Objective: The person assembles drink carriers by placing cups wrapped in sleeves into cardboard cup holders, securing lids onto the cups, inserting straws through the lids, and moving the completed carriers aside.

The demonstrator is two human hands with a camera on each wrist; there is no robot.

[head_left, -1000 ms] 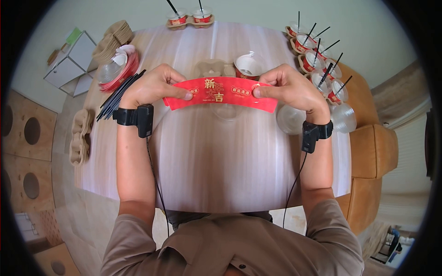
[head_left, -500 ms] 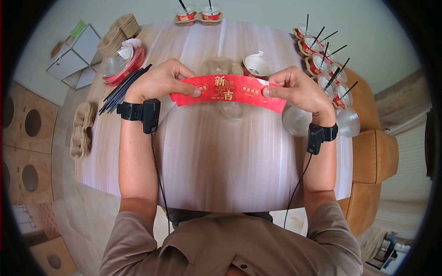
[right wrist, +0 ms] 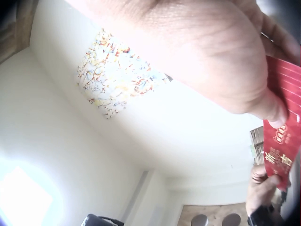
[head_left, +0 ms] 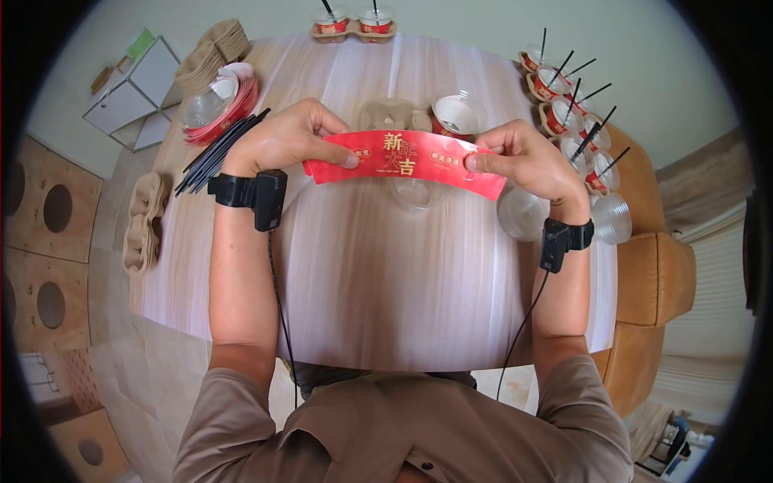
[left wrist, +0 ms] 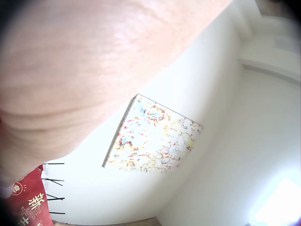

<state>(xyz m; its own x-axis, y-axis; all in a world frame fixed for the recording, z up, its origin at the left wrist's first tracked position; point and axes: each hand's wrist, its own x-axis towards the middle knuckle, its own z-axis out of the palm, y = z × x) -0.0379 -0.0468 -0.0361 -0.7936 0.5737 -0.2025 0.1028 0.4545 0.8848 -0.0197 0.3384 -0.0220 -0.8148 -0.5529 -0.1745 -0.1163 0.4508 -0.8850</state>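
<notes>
A flat, curved red paper cup sleeve [head_left: 411,167] with gold characters is stretched between both hands above the table. My left hand [head_left: 291,143] pinches its left end, thumb on the front face. At the other end, my right hand [head_left: 527,161] pinches it the same way. The right wrist view shows that thumb pressing on the red sleeve [right wrist: 284,150]. Just behind the sleeve stand a red-wrapped cup [head_left: 456,113] with a clear rim and a cardboard cup carrier [head_left: 385,113]. A clear plastic piece [head_left: 417,196] lies partly hidden below its lower edge.
On the left are black straws [head_left: 219,153], a stack of red sleeves [head_left: 233,113] and cardboard carriers [head_left: 143,225]. Finished-looking cups with straws [head_left: 558,117] line the right edge, near clear plastic cups [head_left: 523,214]. Another carrier [head_left: 354,32] with two cups stands at the far edge.
The head view has shifted slightly, so the table items and both hands appear a little farther right. Both hands keep their pinch on the sleeve, which stays spread out flat.
</notes>
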